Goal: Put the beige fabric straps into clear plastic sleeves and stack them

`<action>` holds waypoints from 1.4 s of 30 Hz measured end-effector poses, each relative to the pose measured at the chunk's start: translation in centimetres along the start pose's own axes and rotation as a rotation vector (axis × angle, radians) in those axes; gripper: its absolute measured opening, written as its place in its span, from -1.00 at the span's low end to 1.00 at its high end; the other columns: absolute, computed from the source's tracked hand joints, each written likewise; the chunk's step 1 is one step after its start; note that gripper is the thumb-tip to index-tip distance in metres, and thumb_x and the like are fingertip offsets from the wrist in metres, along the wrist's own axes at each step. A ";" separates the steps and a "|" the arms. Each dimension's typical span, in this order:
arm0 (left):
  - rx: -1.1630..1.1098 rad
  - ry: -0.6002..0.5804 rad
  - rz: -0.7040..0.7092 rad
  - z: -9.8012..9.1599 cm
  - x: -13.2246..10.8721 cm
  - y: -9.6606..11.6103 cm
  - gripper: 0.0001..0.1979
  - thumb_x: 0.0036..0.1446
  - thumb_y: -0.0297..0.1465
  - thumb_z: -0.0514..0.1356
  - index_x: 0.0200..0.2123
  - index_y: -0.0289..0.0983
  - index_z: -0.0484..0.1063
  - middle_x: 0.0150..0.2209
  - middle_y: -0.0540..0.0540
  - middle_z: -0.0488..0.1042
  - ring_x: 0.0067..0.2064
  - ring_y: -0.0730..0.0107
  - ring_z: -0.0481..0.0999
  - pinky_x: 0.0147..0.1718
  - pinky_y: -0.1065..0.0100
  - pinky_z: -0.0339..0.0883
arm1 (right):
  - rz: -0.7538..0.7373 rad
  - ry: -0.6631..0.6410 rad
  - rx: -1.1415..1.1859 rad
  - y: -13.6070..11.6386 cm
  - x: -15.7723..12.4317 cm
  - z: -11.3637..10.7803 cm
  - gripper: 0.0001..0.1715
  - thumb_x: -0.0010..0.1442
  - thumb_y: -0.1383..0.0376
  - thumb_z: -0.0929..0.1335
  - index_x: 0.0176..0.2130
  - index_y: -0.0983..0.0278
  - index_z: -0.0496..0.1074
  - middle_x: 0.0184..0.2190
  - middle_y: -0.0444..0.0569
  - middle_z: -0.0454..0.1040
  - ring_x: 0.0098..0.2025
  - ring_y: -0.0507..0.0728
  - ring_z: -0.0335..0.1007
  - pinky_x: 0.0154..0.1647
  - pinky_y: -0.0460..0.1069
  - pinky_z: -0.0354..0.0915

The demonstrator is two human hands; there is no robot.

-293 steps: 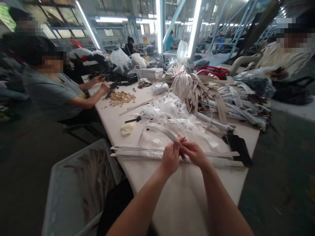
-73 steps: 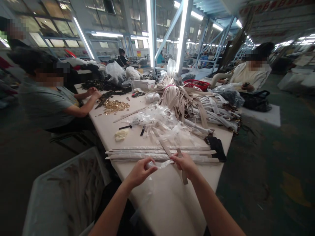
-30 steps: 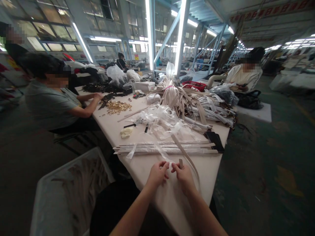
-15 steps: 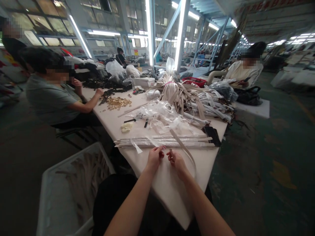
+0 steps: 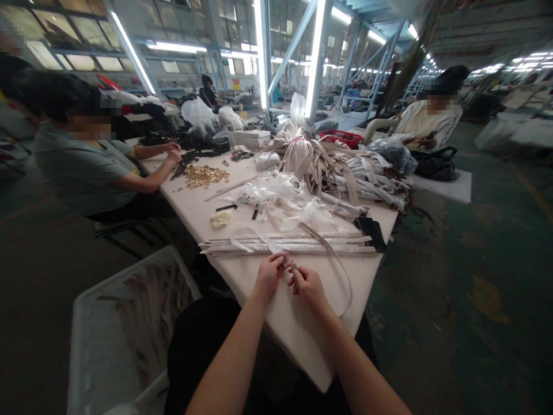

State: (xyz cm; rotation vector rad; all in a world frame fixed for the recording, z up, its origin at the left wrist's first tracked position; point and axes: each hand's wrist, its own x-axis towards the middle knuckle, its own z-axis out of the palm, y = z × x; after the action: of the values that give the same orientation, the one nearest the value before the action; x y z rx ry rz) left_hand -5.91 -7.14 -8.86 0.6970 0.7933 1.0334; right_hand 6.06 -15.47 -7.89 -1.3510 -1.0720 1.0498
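Close together over the near end of the table, my two hands face each other. My left hand (image 5: pixel 269 275) is closed, pinching the end of a translucent white strip (image 5: pixel 244 229) that curls away to the left. Between the fingers of my closed right hand (image 5: pixel 307 287) is the tip of a beige strap (image 5: pixel 334 252), whose length loops round on the right and back over the table. The strap's tip is almost at the left fingertips; whether they touch I cannot tell. Just beyond my hands lies a row of flat, film-wrapped straps (image 5: pixel 242 248).
Crumpled clear plastic (image 5: pixel 280 199), a big bundle of beige straps (image 5: pixel 298 153) and gold metal pieces (image 5: pixel 205 176) cover the table farther off. A dark flat object (image 5: pixel 371 232) lies right. A white bin (image 5: pixel 80 340) with straps stands lower left. Co-workers (image 5: pixel 86 155) sit left and right.
My right hand has come closer to my left, bringing the strap tip up to it. The translucent strip has shifted and now arches in a curl. The left co-worker's hands have come together.
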 end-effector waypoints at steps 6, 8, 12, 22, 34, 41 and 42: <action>0.110 0.049 0.066 0.2 -0.3 -0.7 -0.65 -0.14 -0.21 0.48 -0.39 -0.37 0.56 -0.42 -0.13 0.55 -0.44 0.41 0.49 -0.37 0.35 0.39 | 0.024 -0.004 0.038 0.2 0.1 0.0 -0.50 0.26 -0.04 0.29 -0.25 0.34 0.53 -0.47 0.03 0.58 -0.64 0.04 0.38 -0.61 -0.08 0.26; 0.118 0.055 0.096 0.5 -0.3 -0.8 -0.65 -0.13 -0.20 0.48 -0.44 -0.37 0.54 -0.48 -0.09 0.51 -0.49 0.44 0.45 -0.42 0.36 0.37 | 0.033 0.000 0.040 0.2 0.0 0.1 -0.47 0.25 -0.07 0.30 -0.25 0.33 0.53 -0.46 0.03 0.58 -0.64 0.04 0.38 -0.61 -0.08 0.25; 0.091 0.117 0.130 1.3 -0.2 -0.9 -0.63 -0.16 -0.17 0.48 -0.49 -0.34 0.49 -0.55 -0.02 0.45 -0.54 0.46 0.41 -0.46 0.34 0.38 | 0.038 0.041 0.015 -0.2 -0.2 0.1 -0.45 0.22 -0.11 0.31 -0.30 0.33 0.53 -0.50 0.01 0.56 -0.67 0.03 0.31 -0.63 -0.08 0.17; 0.250 0.102 0.200 0.8 -0.2 -1.3 -0.63 -0.05 -0.12 0.42 -0.47 -0.33 0.53 -0.48 -0.07 0.51 -0.46 0.42 0.45 -0.40 0.40 0.33 | 0.048 0.175 0.062 -1.1 1.3 0.6 -0.47 0.09 -0.09 0.43 -0.52 0.33 0.49 -0.65 -0.11 0.36 -0.58 0.02 0.18 -0.55 -0.08 0.07; 0.228 -0.144 0.079 0.5 -0.6 0.3 -0.70 -0.01 -0.19 0.40 -0.40 -0.36 0.61 -0.44 -0.13 0.52 -0.41 0.39 0.41 -0.34 0.36 0.32 | -0.014 0.206 0.165 -1.0 2.2 1.2 -0.51 0.14 -0.03 0.42 -0.53 0.31 0.46 -0.59 -0.07 0.41 -0.51 0.05 0.25 -0.45 -0.07 0.18; 0.205 -0.088 0.123 0.0 -0.3 -0.1 -0.73 -0.07 -0.23 0.44 -0.44 -0.33 0.58 -0.48 -0.05 0.47 -0.43 0.47 0.37 -0.37 0.40 0.26 | 0.096 0.152 0.223 -0.6 1.8 0.8 -0.53 0.23 -0.04 0.32 -0.42 0.30 0.45 -0.62 -0.17 0.32 -0.65 -0.03 0.04 -0.63 -0.09 -0.03; 0.188 -0.049 0.125 -0.1 -0.3 -0.2 -0.72 -0.09 -0.22 0.45 -0.43 -0.32 0.58 -0.47 -0.05 0.48 -0.44 0.47 0.37 -0.38 0.40 0.25 | 0.115 0.139 0.261 -0.5 1.7 0.8 -0.57 0.23 -0.02 0.32 -0.34 0.29 0.46 -0.60 -0.18 0.34 -0.67 -0.04 0.02 -0.65 -0.10 -0.05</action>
State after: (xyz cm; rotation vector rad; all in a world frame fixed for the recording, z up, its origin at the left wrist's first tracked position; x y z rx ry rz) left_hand -5.97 -7.44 -9.01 0.9394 0.8190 1.0582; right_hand 5.66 -13.58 -7.45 -1.2641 -0.7344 1.1205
